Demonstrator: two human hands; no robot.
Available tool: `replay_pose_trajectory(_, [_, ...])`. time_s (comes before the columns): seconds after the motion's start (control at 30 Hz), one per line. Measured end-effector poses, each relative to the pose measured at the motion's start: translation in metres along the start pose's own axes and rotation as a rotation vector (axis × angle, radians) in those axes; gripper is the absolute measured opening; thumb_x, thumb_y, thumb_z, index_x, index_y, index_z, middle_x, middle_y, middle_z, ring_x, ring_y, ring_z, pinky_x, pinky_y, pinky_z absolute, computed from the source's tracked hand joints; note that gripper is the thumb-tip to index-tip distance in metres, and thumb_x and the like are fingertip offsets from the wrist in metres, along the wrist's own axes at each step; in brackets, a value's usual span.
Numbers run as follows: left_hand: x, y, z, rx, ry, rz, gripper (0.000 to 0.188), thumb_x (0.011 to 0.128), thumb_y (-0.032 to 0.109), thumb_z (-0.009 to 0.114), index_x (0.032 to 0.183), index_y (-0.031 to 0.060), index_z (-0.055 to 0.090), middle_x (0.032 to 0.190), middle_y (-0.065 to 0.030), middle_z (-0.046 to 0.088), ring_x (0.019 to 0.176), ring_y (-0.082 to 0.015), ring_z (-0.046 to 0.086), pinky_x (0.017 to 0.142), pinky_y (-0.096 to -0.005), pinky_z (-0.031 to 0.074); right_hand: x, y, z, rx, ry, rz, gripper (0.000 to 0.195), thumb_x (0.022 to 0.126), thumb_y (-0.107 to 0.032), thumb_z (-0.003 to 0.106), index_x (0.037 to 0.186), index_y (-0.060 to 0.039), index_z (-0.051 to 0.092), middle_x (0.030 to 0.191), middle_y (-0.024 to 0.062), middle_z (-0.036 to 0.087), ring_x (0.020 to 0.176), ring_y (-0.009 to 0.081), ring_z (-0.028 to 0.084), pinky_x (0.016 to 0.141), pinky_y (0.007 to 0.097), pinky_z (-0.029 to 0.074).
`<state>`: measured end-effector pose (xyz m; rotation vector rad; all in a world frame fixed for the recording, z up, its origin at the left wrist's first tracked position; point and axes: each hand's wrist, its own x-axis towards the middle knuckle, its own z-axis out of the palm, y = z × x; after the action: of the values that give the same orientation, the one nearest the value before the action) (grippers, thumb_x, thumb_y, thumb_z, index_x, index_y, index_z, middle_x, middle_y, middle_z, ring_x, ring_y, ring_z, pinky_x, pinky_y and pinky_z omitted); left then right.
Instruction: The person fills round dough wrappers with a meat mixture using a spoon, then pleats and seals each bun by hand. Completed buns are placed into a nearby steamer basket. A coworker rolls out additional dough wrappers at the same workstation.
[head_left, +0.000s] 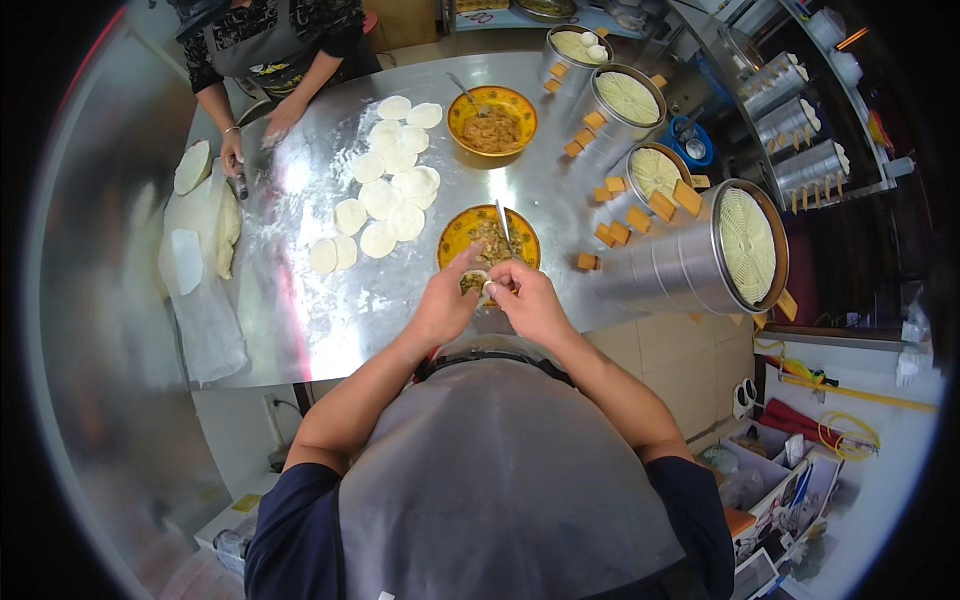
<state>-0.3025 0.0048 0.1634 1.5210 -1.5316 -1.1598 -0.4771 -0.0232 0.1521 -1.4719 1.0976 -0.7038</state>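
Observation:
Cupped in my left hand (444, 298) is a filled dough wrapper (473, 283) with chopped filling showing in its open middle. The thumb and fingers of my right hand (526, 297) pinch its edge. Both hands are over the near rim of a yellow patterned bowl (448, 234), which holds chopped filling and a metal spoon (502, 219). Farther off stands a second yellow bowl (531, 112) with a paler minced filling (491, 133) and another spoon. Flat round dough wrappers (380, 199) lie, partly overlapping, on the floured steel table to the left.
Stacked steel steamers (660, 259) with woven liners and wooden tabs line the table's right side. A co-worker's hands (232, 150) are at the far left, one holding a dark-ended tool. Dough (229, 232) lies under plastic at the left edge. Shelves with more steamers stand at right.

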Motion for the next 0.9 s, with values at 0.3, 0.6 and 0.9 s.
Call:
replay_pose_trajectory(0.3, [0.002, -0.007, 0.000, -0.105, -0.073, -0.078, 0.055, 0.086, 0.001, 0.059, 0.140, -0.0049, 0.046, 0.136, -0.0212, 0.055, 0.125, -0.0268, 0.055, 0.106, -0.0357, 0.040, -0.001, -0.015, -0.001, -0.108, 0.011, -0.031, 0.009, 0.090, -0.007, 0.065, 0.095, 0.0000, 0.061, 0.076, 0.0096, 0.066, 0.067, 0.0184, 0.063, 0.065, 0.0311, 0.050])
replay_pose_trajectory(0.6, [0.000, 0.013, -0.008, -0.093, -0.098, -0.142, 0.035, 0.089, 0.006, 0.057, 0.121, -0.0045, 0.063, 0.115, -0.0187, 0.069, 0.109, -0.0266, 0.064, 0.098, -0.0353, 0.046, -0.006, -0.017, 0.004, -0.160, 0.075, -0.080, 0.009, 0.088, -0.004, 0.067, 0.094, 0.0004, 0.061, 0.075, 0.0099, 0.066, 0.065, 0.0173, 0.062, 0.062, 0.0302, 0.050])
replay_pose_trajectory(0.9, [0.006, 0.005, -0.009, -0.243, -0.114, -0.217, 0.039, 0.088, 0.006, 0.053, 0.125, -0.0025, 0.059, 0.123, -0.0218, 0.063, 0.117, -0.0348, 0.059, 0.102, -0.0418, 0.045, -0.007, -0.018, 0.008, -0.191, 0.081, -0.133, 0.009, 0.089, -0.003, 0.066, 0.094, 0.0020, 0.061, 0.076, 0.0117, 0.065, 0.064, 0.0196, 0.063, 0.062, 0.0312, 0.051])
